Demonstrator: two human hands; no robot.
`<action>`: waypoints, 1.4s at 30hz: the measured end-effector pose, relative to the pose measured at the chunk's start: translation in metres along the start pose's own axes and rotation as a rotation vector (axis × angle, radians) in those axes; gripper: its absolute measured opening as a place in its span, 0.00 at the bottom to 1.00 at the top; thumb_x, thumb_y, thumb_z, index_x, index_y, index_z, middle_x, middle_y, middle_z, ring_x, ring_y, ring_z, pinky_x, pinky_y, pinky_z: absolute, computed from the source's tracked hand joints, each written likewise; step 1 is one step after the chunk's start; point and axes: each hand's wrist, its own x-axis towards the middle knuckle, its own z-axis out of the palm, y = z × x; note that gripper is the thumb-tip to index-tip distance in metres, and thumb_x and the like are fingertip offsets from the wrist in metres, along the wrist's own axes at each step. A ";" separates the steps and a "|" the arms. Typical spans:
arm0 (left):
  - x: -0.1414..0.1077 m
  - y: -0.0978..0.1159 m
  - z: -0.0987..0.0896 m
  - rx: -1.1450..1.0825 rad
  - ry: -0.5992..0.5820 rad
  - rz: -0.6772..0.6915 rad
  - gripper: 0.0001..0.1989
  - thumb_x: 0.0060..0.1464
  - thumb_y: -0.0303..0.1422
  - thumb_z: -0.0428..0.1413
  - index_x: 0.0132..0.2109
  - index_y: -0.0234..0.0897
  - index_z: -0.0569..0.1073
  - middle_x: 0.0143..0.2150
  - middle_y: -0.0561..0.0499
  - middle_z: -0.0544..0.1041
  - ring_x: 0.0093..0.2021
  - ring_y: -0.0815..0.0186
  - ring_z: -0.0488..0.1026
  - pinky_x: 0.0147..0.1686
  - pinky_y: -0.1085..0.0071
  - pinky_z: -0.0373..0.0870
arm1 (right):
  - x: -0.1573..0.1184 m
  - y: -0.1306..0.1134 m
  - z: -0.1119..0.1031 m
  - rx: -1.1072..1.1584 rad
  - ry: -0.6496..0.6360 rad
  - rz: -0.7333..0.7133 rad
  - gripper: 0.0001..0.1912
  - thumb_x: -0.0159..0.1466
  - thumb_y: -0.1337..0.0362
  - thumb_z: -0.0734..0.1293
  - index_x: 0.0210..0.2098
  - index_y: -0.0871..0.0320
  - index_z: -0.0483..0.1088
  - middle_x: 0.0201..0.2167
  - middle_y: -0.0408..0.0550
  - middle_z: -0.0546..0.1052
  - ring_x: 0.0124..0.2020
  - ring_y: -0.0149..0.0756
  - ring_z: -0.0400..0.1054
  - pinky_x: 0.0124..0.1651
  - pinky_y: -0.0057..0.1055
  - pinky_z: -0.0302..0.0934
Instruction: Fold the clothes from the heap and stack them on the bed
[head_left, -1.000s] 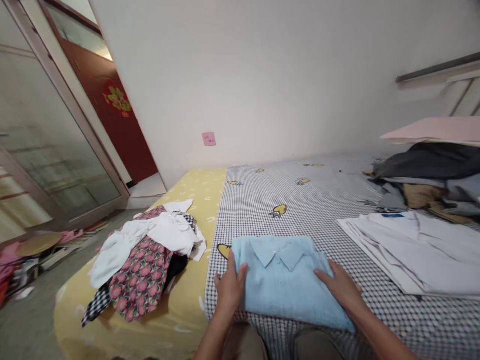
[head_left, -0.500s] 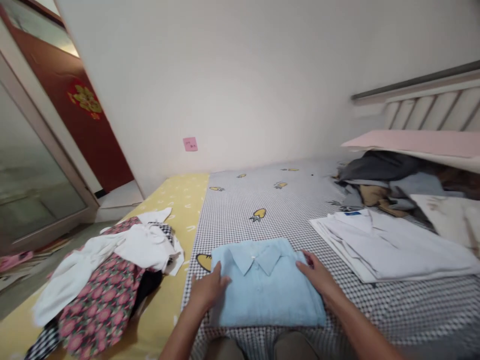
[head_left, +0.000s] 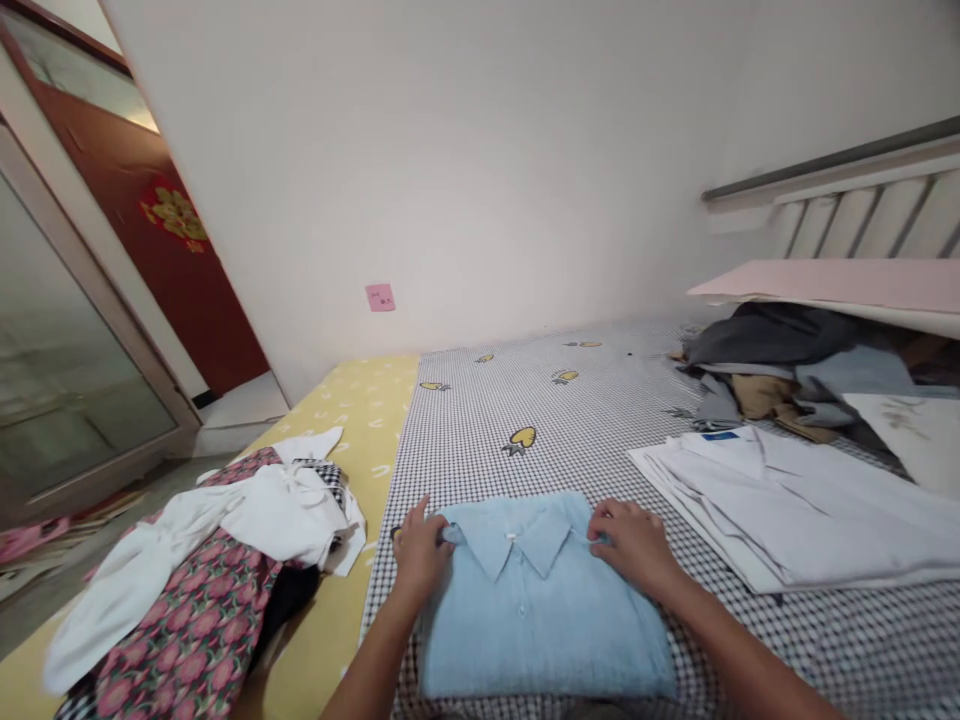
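A light blue collared shirt (head_left: pixel 540 630), folded into a neat rectangle, lies on the checked bedsheet (head_left: pixel 480 440) in front of me, its collar at the far edge. My left hand (head_left: pixel 421 548) pinches the shirt's far left corner by the collar, fingers curled around the cloth. At the far right corner, my right hand (head_left: pixel 631 542) grips the fabric between thumb and fingers, a small fold showing in the pinch. The pointed collar lies flat between both hands.
To the left, a loose heap of white, floral and checked clothes (head_left: pixel 202 590) covers part of the yellow sheet (head_left: pixel 367 420). Folded white shirts (head_left: pixel 810 510) lie on the right. Behind them are dark clothes (head_left: pixel 780 350) under a pink board (head_left: pixel 840 278), near the headboard (head_left: pixel 870 215).
Both hands have gone from resting along the shirt's sides to pinching its far corners near the collar. The shirt appears slightly lower in view.
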 end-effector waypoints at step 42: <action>-0.096 -0.002 0.059 -0.753 0.189 -0.069 0.18 0.63 0.36 0.44 0.47 0.41 0.78 0.42 0.45 0.83 0.49 0.57 0.77 0.58 0.55 0.68 | 0.005 -0.081 0.078 -0.170 -0.181 0.079 0.28 0.72 0.46 0.47 0.70 0.34 0.45 0.74 0.34 0.46 0.74 0.54 0.38 0.66 0.69 0.37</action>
